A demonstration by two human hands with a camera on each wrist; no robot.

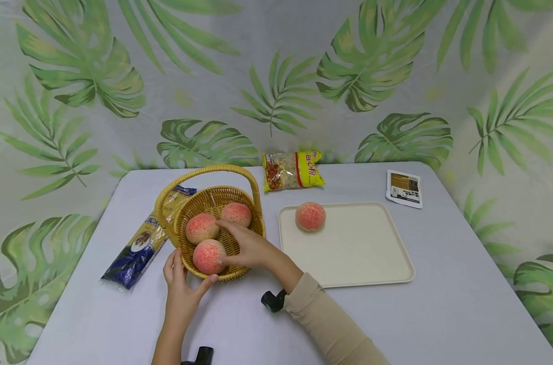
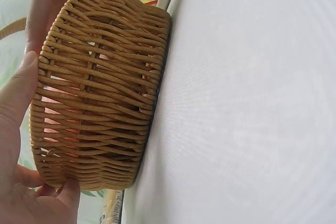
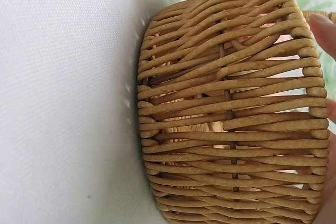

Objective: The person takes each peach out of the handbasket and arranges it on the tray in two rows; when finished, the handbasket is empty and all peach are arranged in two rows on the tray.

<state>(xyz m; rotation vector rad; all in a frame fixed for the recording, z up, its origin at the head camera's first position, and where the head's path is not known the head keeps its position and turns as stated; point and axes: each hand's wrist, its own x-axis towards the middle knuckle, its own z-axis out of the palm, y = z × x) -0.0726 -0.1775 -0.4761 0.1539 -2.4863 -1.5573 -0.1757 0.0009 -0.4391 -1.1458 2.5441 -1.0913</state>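
Note:
A round wicker basket [image 1: 240,238] with an arched handle stands on the table and holds three pink-and-cream peaches: a front peach [image 1: 209,256], a left peach [image 1: 201,228] and a back peach [image 1: 236,214]. My left hand [image 1: 181,286] grips the near-left rim; its thumb [image 2: 21,87] lies along the edge in the left wrist view. Over the basket's right side reaches my right hand [image 1: 246,246], fingers spread. Its thumb is at the front peach's right side and a fingertip at the left peach's edge; the other fingers are hidden.
Right of the basket, a cream tray [image 1: 349,253] bears another peach [image 1: 310,216]. A blue-and-gold packet [image 1: 139,248] lies partly behind the basket. Along the back are a yellow-ended food bag [image 1: 292,171] and a small white-edged packet [image 1: 404,189]. Leaf-patterned cloth [image 1: 276,96] hangs behind.

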